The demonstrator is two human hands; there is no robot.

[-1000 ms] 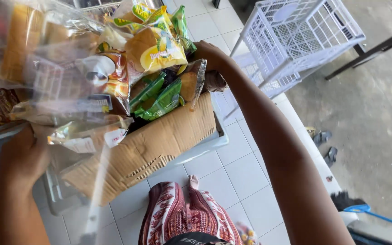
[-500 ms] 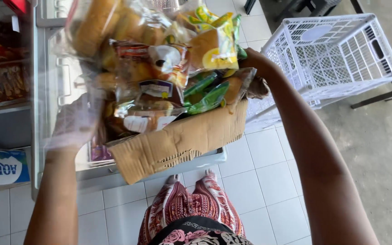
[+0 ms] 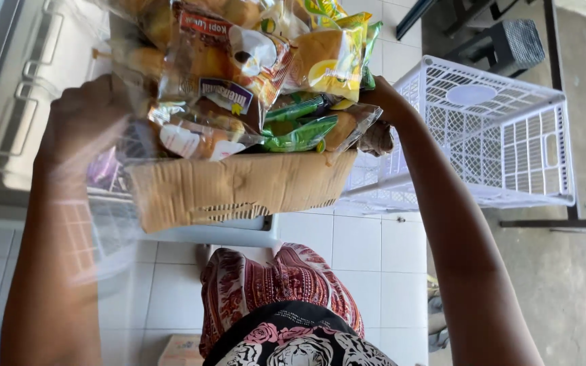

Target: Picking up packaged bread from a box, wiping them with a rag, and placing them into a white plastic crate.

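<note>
While packaged breads point(image 3: 239, 74) are piled inside it, the cardboard box point(image 3: 239, 190) is gripped at opposite ends by the left hand point(image 3: 83, 118) and right hand point(image 3: 381, 102).

Both bare arms are raised high in front of the body, forearms nearly upright and set well apart, elbows low at the bottom edges of the view. The left hand point(image 3: 84, 118) is closed into a loose fist with its back and knuckles turned toward the camera, blurred, the wrist straight above the forearm. The right hand point(image 3: 382, 108) is bent inward at the wrist toward the left one, its fingers curled in a grip and mostly hidden from view.
</note>
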